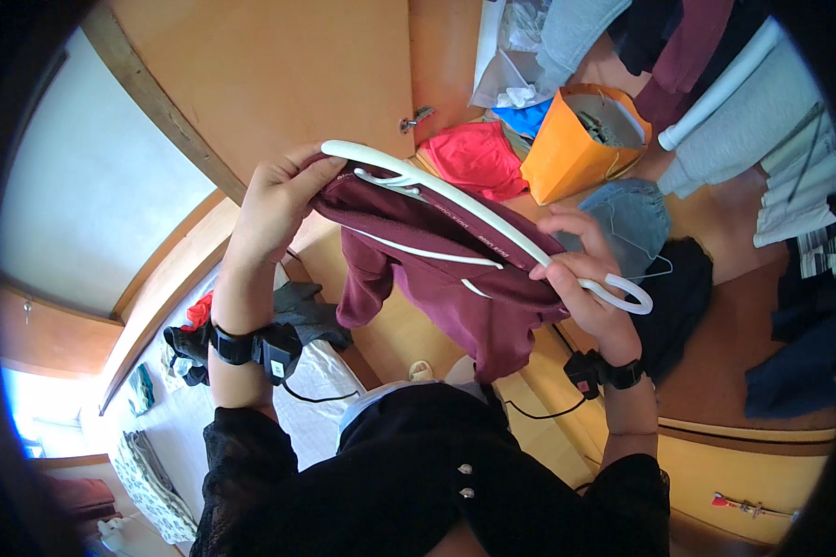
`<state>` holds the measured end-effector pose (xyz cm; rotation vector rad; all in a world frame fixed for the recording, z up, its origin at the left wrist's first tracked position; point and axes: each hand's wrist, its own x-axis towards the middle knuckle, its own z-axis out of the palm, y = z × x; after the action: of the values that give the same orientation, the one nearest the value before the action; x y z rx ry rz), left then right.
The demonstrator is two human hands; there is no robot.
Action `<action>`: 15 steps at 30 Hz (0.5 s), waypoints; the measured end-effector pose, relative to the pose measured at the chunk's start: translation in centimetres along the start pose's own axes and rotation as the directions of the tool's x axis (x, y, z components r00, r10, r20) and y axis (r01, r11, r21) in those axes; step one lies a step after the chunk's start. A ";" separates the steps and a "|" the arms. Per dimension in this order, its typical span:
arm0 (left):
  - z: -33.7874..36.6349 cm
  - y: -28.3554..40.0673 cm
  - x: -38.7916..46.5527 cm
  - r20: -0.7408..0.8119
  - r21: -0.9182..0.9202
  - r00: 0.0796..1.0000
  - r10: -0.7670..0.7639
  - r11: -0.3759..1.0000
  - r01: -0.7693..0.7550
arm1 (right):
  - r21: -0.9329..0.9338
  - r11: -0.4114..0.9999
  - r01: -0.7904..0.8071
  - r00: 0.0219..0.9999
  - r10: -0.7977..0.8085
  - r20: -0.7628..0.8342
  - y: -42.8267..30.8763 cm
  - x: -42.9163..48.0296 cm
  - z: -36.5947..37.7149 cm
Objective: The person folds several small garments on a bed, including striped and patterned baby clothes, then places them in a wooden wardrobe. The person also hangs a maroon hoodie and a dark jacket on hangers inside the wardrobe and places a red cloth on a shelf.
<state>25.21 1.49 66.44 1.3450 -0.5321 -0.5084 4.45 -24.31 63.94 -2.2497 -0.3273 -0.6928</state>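
A white plastic hanger (pixel 446 189) lies slantwise along the open top of a maroon garment (pixel 418 278) with a white drawstring. My left hand (pixel 279 198) pinches the garment's edge at the hanger's far left end, thumb on top. At the other side, my right hand (pixel 585 275) grips the hanger near its curved hook, which sticks out past the fingers. The right thumb presses close to the garment's edge, and some of its fingers are raised. Below the hands the maroon cloth hangs loose in folds. Part of the hanger's lower bar is hidden inside the opening.
A wooden cabinet door (pixel 285 69) stands ahead. An orange paper bag (pixel 561 153), red cloth (pixel 477 159), blue denim (pixel 627 216) and a dark garment (pixel 676 306) lie in the wardrobe, under hanging clothes (pixel 752 125). Left is a bed (pixel 313 376) with scattered clothes.
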 end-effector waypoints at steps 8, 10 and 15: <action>-3.2 -5.3 2.8 -0.026 0.764 0.928 0.372 0.606 -0.222 | -0.219 0.973 0.068 0.997 -0.059 0.048 0.2 -0.1 0.8; -3.4 -6.1 3.0 -0.088 0.705 0.941 0.325 0.688 -0.172 | -0.260 0.962 0.086 0.994 -0.064 0.090 0.7 -0.7 1.1; -2.5 -6.6 1.9 -0.028 0.729 0.934 0.355 0.647 -0.224 | -0.155 0.969 -0.194 0.975 0.208 0.082 2.1 -2.3 1.9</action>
<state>27.99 1.20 59.72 1.9851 -0.8415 0.1287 4.22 -24.40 60.32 -2.4203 -0.0946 -0.5150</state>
